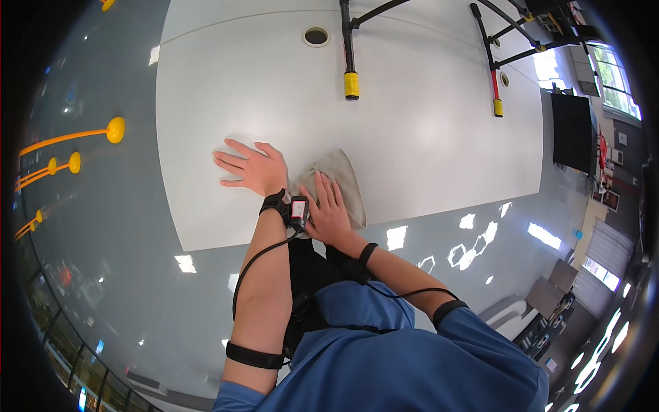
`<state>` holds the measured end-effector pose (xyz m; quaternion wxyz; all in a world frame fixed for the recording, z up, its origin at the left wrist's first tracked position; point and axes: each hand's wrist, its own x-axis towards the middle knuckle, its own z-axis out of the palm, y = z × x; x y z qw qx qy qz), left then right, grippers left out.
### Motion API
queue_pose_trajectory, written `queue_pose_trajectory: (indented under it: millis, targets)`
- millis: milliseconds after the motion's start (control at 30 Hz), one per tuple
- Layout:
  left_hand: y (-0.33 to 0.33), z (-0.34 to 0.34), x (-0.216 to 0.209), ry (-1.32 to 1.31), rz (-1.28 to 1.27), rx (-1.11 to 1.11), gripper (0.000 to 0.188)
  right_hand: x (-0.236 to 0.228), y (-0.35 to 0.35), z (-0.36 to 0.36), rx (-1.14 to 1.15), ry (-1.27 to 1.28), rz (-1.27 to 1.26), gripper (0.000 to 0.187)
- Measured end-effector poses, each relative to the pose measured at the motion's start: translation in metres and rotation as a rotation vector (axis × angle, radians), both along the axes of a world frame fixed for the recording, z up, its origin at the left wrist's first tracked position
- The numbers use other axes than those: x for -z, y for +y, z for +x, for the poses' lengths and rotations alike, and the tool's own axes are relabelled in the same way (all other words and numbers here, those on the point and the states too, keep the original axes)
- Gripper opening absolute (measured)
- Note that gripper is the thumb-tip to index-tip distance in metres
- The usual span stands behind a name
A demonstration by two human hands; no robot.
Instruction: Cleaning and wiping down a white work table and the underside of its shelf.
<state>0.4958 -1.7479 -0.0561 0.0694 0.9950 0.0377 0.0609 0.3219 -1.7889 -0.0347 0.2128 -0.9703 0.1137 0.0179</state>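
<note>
A beige-grey piece of cloth [351,187], folded into a rough triangle, lies near the front edge of the white table [439,151]. My right hand [328,214] rests flat on top of it, fingers stretched toward its far corner, and covers part of the fabric. To the left of the cloth, my left hand [252,169] is spread on the bare tabletop with nothing in it. The cloth's near left side is partly hidden behind my left wrist and the small device strapped there.
Black tubular frame legs with yellow ends [351,84] stand at the table's far side, another leg [498,106] farther right. A round hole [316,37] pierces the tabletop. Orange rods with yellow round ends [115,130] are left of the table. A dark panel [574,132] stands beyond its right edge.
</note>
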Motion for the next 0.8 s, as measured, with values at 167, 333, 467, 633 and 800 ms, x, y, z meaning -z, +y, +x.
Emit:
queue_pose_trajectory:
  millis: [167,333,467,633,800]
  targets:
    - [0.005,-0.002,0.004,0.006,-0.022,0.016,0.066,0.001,-0.052,-0.044,0.035,-0.005,0.104,0.081]
    - [0.004,-0.001,0.004,0.012,-0.035,0.005,0.067,0.017,-0.137,-0.116,0.355,-0.084,-0.099,0.079]
    - [0.002,0.000,0.004,0.007,-0.023,0.011,0.067,0.018,-0.182,-0.124,0.393,-0.078,-0.198,0.072]
    - [0.007,-0.001,0.006,-0.029,-0.009,0.018,0.067,0.022,-0.211,-0.110,0.472,-0.139,-0.256,0.059]
    - [0.001,0.004,-0.002,-0.013,-0.012,0.020,0.066,0.035,-0.269,-0.092,0.410,-0.232,-0.301,0.060]
